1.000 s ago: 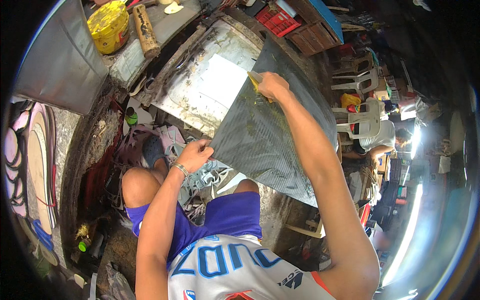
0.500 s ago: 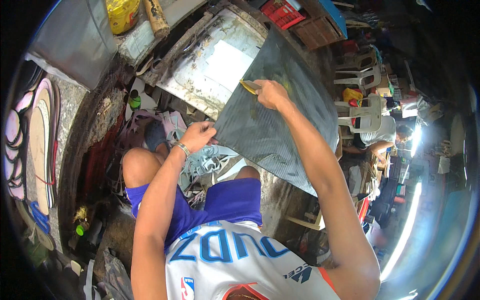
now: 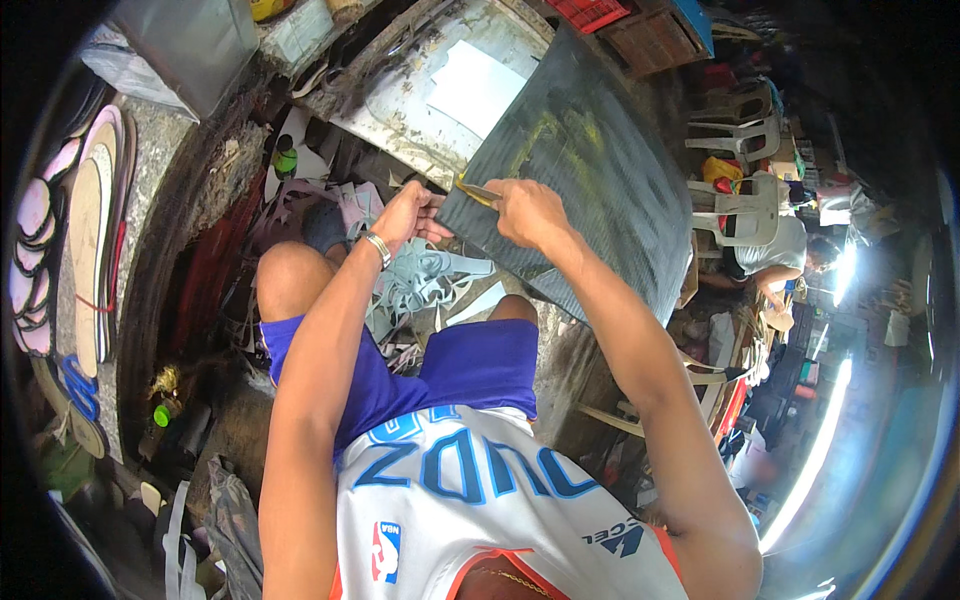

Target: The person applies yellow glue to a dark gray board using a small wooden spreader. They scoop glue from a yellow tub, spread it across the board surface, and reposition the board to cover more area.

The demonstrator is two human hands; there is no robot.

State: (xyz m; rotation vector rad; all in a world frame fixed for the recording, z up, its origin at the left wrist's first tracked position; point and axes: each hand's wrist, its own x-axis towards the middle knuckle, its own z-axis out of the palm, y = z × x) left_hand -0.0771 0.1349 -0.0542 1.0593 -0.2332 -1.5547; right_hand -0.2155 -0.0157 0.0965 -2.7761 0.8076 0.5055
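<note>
A large dark ribbed rubber sheet (image 3: pixel 600 170) hangs tilted before me, yellow smears across its upper face. My right hand (image 3: pixel 527 212) grips a thin flat spreader (image 3: pixel 480 192), whose far edge is coated yellow and lies at the sheet's left edge. Close by, my left hand (image 3: pixel 412 216) pinches the sheet's left corner, its fingertips partly under it. The sheet hides whatever supports it from below.
Beyond the sheet, a worn pale board (image 3: pixel 400 110) carries white paper (image 3: pixel 478 85). Grey scraps (image 3: pixel 425 275) litter the floor between my knees. Sole-shaped pieces (image 3: pixel 95 230) and blue-handled scissors (image 3: pixel 80 388) lie left. Plastic chairs (image 3: pixel 750 210) and another person (image 3: pixel 775 250) are at right.
My right hand has drawn the spreader down and left to the sheet's edge. The left hand and the sheet's corner have risen, and more yellow shows on the sheet.
</note>
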